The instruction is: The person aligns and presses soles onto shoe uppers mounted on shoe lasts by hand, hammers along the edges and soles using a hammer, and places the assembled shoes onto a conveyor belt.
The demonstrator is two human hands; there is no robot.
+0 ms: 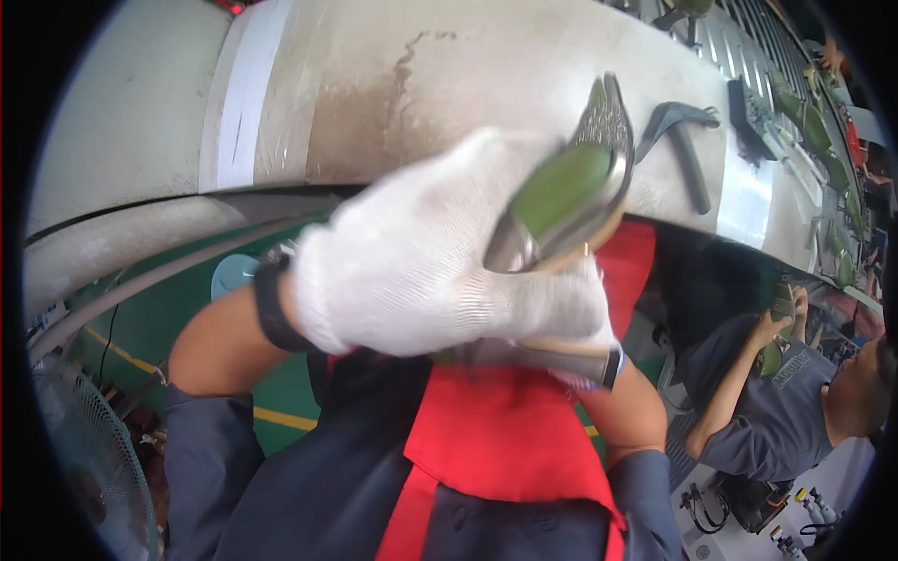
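My left hand [412, 243], in a white knit glove and blurred by motion, is closed round a shoe [566, 192] tilted in front of my chest. The shoe has a green inner part, dark shiny sides, a glittery dark end and a tan edge. Mostly hidden behind the left, my gloved right hand [596, 299] sits lower down; its fingers do not show clearly. Below the left hand pokes out a tan-edged piece with a dark end [571, 357]; whether it belongs to the same shoe is unclear.
A dark hand tool [683, 140] with a curved head lies on the pale worktable [486, 75]. Several green shoe pieces [814, 126] line the right side. At right, a co-worker [786, 402] handles a green piece. A fan [89, 449] stands lower left.
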